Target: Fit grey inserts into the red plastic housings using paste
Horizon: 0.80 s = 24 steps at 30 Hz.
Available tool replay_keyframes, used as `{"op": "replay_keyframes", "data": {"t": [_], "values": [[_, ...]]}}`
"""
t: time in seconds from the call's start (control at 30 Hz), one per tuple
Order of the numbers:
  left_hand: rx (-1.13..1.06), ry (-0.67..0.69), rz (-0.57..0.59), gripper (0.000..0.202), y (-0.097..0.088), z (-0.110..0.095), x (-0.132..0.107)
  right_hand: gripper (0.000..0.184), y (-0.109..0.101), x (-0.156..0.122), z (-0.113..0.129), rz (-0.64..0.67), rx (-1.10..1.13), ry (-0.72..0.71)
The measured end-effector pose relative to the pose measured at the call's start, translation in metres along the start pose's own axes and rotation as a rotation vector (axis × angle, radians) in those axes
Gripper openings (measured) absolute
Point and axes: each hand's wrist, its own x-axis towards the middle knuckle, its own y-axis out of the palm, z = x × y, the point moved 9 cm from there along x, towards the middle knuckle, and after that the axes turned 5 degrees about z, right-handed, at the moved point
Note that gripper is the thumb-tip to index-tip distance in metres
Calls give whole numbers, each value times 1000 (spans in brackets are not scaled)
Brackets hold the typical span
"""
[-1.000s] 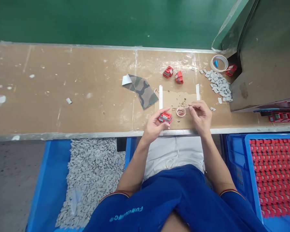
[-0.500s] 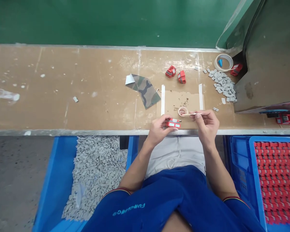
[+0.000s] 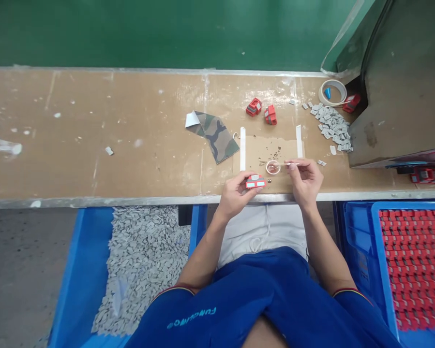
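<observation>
My left hand (image 3: 236, 194) is closed on a small red toy vehicle (image 3: 256, 181) with grey trim and pale windows, near the table's front edge. A thin white stick, like a cotton swab (image 3: 288, 164), is pinched in my right hand (image 3: 306, 180). Its far end is at the rim of a small round cup (image 3: 273, 167) with a reddish-brown content. The cup stands on a sheet of cardboard (image 3: 253, 151) fixed by white tape strips, with dark specks scattered behind it. Two more red toy pieces (image 3: 254, 107) lie farther back.
A folded camouflage-patterned sheet (image 3: 217, 137) lies left of the cardboard. Small grey pieces (image 3: 334, 126) and a tape roll (image 3: 332, 93) are at the right, beside a metal box (image 3: 402, 96). Blue crates (image 3: 379, 270) with red parts and grey pieces flank my legs.
The stick has drawn back from inside the cup toward its rim, with my right hand slightly higher. The red toy vehicle has tilted a little in my left hand. The view shifted slightly.
</observation>
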Motion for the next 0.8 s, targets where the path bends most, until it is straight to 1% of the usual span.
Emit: {"op": "replay_keyframes", "data": {"t": [0.17,0.27,0.33,0.4,0.47,0.57,0.63,0.7,0.8], "values": [[-14,58,14,32,0,-3,0,18,18,1,2,171,-190,-66],[-3,69,8,32,0,-3,0,15,20,0,1,207,-221,-69],[3,60,3,32,0,-2,0,21,19,-2,-3,198,-219,-48],[-9,47,4,34,1,1,-1,35,16,-4,-8,172,-205,-34],[-23,36,2,37,0,4,-2,43,9,-6,-8,103,-191,-60],[-27,33,2,40,0,7,-3,36,-5,-12,2,-41,-209,-153],[-19,36,14,41,1,6,-4,28,-11,-19,11,-94,-238,-215],[3,40,35,40,3,5,-4,22,-12,-27,22,-100,-258,-272],[38,53,49,39,5,4,-5,15,-4,-40,40,-33,-270,-330]]}}
